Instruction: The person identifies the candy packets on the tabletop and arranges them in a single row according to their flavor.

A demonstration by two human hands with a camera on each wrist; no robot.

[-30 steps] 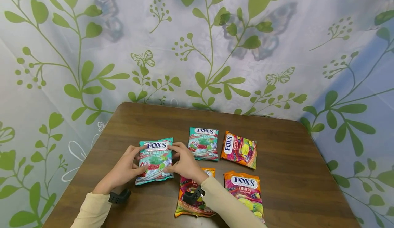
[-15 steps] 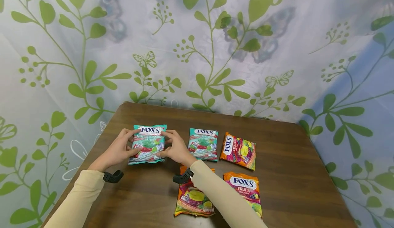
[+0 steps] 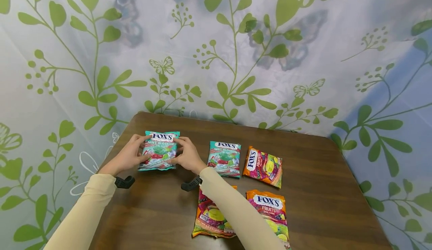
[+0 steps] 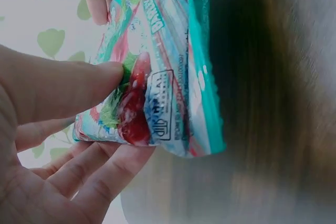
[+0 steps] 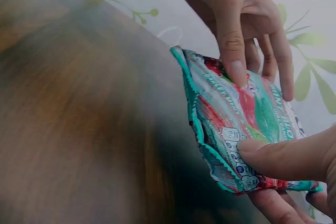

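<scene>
A teal bag of mint candy [image 3: 160, 153] is held between both hands near the table's back left corner. My left hand [image 3: 131, 154] grips its left side; in the left wrist view the thumb [image 4: 79, 85] presses the front and fingers lie beneath. The right hand [image 3: 189, 156] pinches the opposite side, its thumb [image 5: 283, 157] on the printed front in the right wrist view. A second teal mint candy bag [image 3: 224, 158] lies to the right of the right hand. Below the right forearm, an orange fruit candy bag [image 3: 210, 220] is partly covered.
Another orange fruit candy bag [image 3: 263, 166] lies tilted beside the second teal bag. Nearer the front is one more fruit candy bag [image 3: 270, 208], partly behind the right sleeve. The brown wooden table [image 3: 320, 197] meets a leaf-patterned curtain [image 3: 189, 54] at its back edge.
Both hands have carried the teal mint candy bag back and to the left, away from the orange bags. The other bags have stayed in place.
</scene>
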